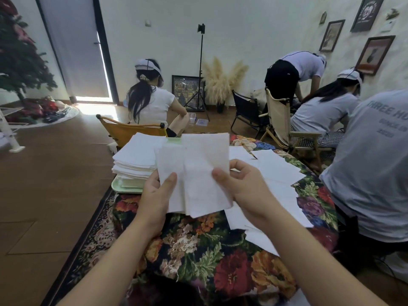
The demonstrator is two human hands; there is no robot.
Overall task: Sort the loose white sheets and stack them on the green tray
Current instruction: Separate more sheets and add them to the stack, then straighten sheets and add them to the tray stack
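Home living rm: wood floor (44, 184), framed pics (373, 55) on wall, folding chairs (280, 120), floral rug (198, 250).

White sheets (198, 173) are seen at the centre of the frame, and a white stack (134, 160) is shown on a pale green tray (123, 187) at centre left. The cloth (198, 250) beneath is patterned with flowers — red, orange, purple and cream, with green leaves — on a dark ground. A brown wooden floor (44, 184) is seen at the left. A mustard-yellow chair (125, 131) is shown above the tray. At the right edge a grey shirt (371, 173) is marked with darker grey lettering.
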